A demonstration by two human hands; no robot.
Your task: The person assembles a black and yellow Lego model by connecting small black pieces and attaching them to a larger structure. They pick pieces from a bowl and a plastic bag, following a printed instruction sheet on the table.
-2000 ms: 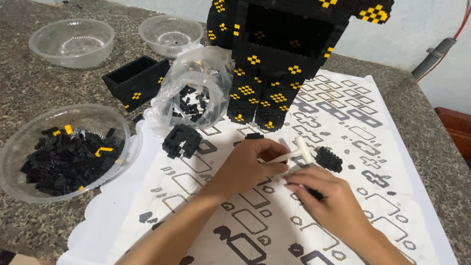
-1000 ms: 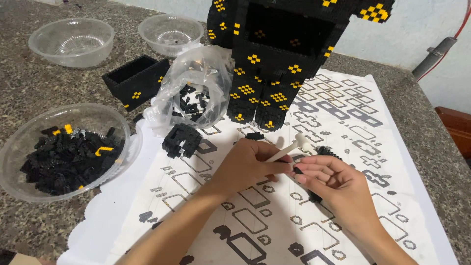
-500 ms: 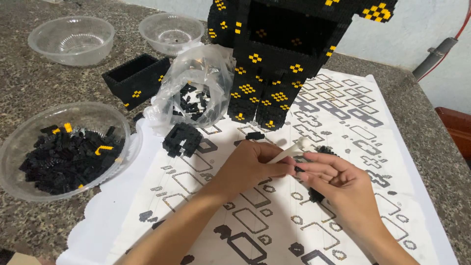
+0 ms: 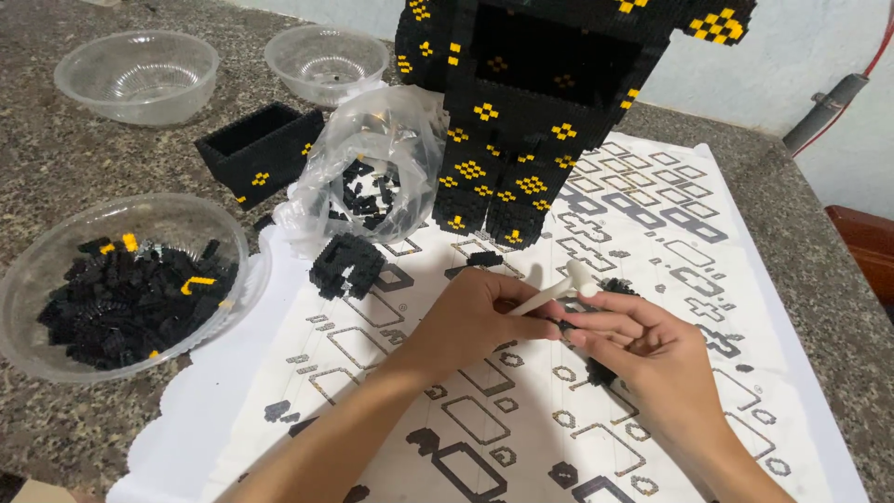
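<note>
Black and yellow everywhere across a speckled stone counter (image 4: 56,168). Spread over the counter, a white instruction sheet (image 4: 652,224) printed with outlined block shapes. Close together above the middle of that sheet, both hands, fingertips nearly meeting. Left hand (image 4: 470,321) curled around the handle of a small white mallet (image 4: 554,291), head of the tool pointing up and to the right, just above the right fingers. Right hand (image 4: 652,359) pinched on a small black block piece (image 4: 562,326), held right beside the left thumb, mostly hidden by the fingers; more black pieces (image 4: 601,373) tucked under the palm, number impossible to tell. Just behind the hands, standing on the sheet, a tall black block model (image 4: 531,121) dotted with yellow checker patches, top cut off by the frame. Left of the model's base, a crumpled clear plastic bag (image 4: 372,158) with loose black bricks inside. In front of the bag, a small black block cluster (image 4: 346,265) lying on the sheet. Further left, an open black block box (image 4: 261,149) with yellow spots. Near the left edge, a clear plastic bowl (image 4: 121,279) heaped with black bricks and a few yellow ones. At the back, two clear bowls, one (image 4: 138,76) far left and another (image 4: 326,61) beside it. Scattered loose black bits around the sheet's lower part.
</note>
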